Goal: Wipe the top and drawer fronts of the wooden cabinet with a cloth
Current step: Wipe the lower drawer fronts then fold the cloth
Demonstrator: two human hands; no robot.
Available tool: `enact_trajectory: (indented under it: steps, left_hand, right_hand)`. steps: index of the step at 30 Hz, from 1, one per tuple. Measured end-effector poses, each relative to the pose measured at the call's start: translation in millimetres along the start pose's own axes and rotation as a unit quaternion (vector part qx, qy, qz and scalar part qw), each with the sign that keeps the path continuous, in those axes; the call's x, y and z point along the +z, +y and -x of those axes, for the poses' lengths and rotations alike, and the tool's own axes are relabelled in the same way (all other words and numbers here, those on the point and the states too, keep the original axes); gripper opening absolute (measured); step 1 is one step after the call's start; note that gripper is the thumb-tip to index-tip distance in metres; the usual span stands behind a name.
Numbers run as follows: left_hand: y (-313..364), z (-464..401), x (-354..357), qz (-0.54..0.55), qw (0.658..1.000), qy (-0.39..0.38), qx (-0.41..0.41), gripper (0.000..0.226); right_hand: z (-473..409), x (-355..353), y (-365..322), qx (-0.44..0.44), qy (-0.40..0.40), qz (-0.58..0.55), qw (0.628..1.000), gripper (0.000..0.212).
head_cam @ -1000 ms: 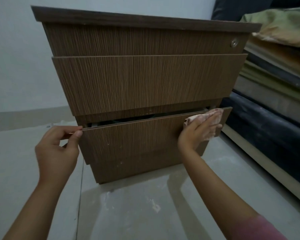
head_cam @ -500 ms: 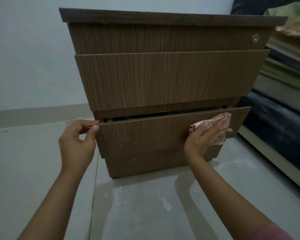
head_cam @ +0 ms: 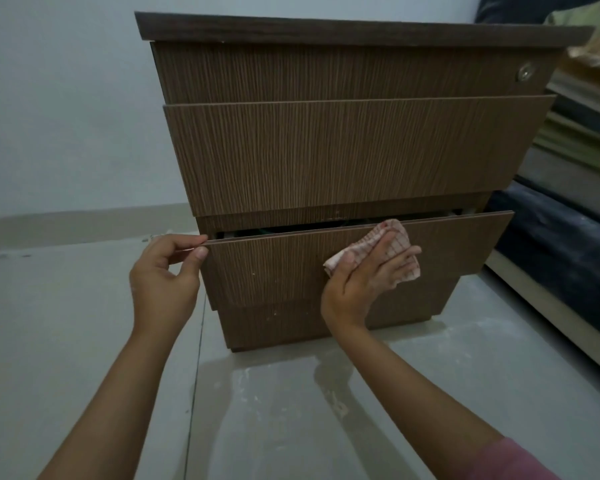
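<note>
A brown wooden cabinet (head_cam: 343, 154) with three drawer fronts stands on the floor before me. Its bottom drawer (head_cam: 274, 268) is pulled slightly out, showing a dark gap above its front. My left hand (head_cam: 163, 275) pinches the top left corner of that drawer front between thumb and fingers. My right hand (head_cam: 364, 275) presses a pink checked cloth (head_cam: 395, 244) flat against the middle of the same front, just under its top edge. The cabinet's top shows only as a dark front edge (head_cam: 361, 31).
A stack of folded mattresses and bedding (head_cam: 575, 174) lies close along the cabinet's right side. A small round lock (head_cam: 524, 73) sits at the top drawer's right end. A pale wall (head_cam: 66, 116) rises behind on the left, with grey floor (head_cam: 291, 410) in front.
My right hand and the cloth slid leftward along the bottom drawer front, from its right end toward the middle. My left hand kept its pinch on the corner.
</note>
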State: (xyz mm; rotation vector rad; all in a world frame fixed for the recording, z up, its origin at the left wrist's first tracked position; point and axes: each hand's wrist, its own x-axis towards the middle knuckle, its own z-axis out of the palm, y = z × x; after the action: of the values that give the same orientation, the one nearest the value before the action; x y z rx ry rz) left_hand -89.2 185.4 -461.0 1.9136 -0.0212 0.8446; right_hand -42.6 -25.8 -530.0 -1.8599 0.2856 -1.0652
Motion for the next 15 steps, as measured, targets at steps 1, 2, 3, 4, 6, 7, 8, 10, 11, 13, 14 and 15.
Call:
enact_trajectory:
  steps: [1, 2, 3, 4, 6, 7, 8, 10, 11, 13, 14, 15]
  left_hand:
    - [0.6, 0.4, 0.0, 0.001, 1.000, 0.000, -0.002, 0.017]
    - [1.2, 0.8, 0.0, 0.002, 1.000, 0.000, -0.004, 0.017]
    - [1.8, 1.2, 0.1, 0.003, 1.000, 0.000, -0.007, 0.017]
    - [2.1, 1.5, 0.2, 0.003, 1.000, 0.001, -0.008, 0.017]
    - [2.5, 1.9, 0.7, 0.006, 1.000, 0.002, -0.010, 0.016]
    - [2.7, 1.9, 0.9, 0.006, 1.000, 0.003, -0.010, 0.015]
    - [2.6, 2.0, 1.0, 0.005, 1.000, 0.002, -0.011, 0.015]
    - [2.9, 2.2, 1.0, 0.003, 1.000, 0.002, -0.011, 0.015]
    - [3.1, 2.2, 0.9, 0.002, 1.000, 0.001, -0.012, 0.015]
    - [3.7, 2.4, 0.7, 0.001, 1.000, 0.000, -0.015, 0.015]
    - [4.1, 2.4, 0.6, 0.000, 1.000, 0.000, -0.016, 0.015]
    - [4.5, 2.3, 0.6, -0.001, 1.000, -0.001, -0.016, 0.015]
  right_hand:
    - [1.2, -2.1, 6.8, 0.001, -0.008, 0.009, 1.000, 0.063]
    - [1.5, -4.8, 12.3, 0.004, -0.013, 0.013, 1.000, 0.064]
    - [0.4, -7.6, 16.7, 0.011, -0.014, 0.012, 1.000, 0.065]
    - [-2.2, -10.3, 19.6, 0.021, -0.010, 0.007, 1.000, 0.066]
    - [-12.1, -14.8, 19.8, 0.050, 0.008, -0.008, 0.999, 0.068]
    - [-17.6, -16.0, 17.1, 0.069, 0.018, -0.016, 0.997, 0.068]
    - [-21.9, -16.4, 12.3, 0.086, 0.027, -0.024, 0.996, 0.068]
    - [-24.5, -15.7, -3.1, 0.107, 0.037, -0.040, 0.993, 0.064]
    - [-22.8, -13.6, -11.4, 0.111, 0.038, -0.047, 0.992, 0.064]
    - [-15.3, -7.4, -27.1, 0.111, 0.032, -0.060, 0.991, 0.065]
    - [-9.9, -3.3, -33.5, 0.107, 0.027, -0.063, 0.992, 0.066]
    - [-3.4, 1.2, -38.5, 0.099, 0.021, -0.065, 0.993, 0.066]
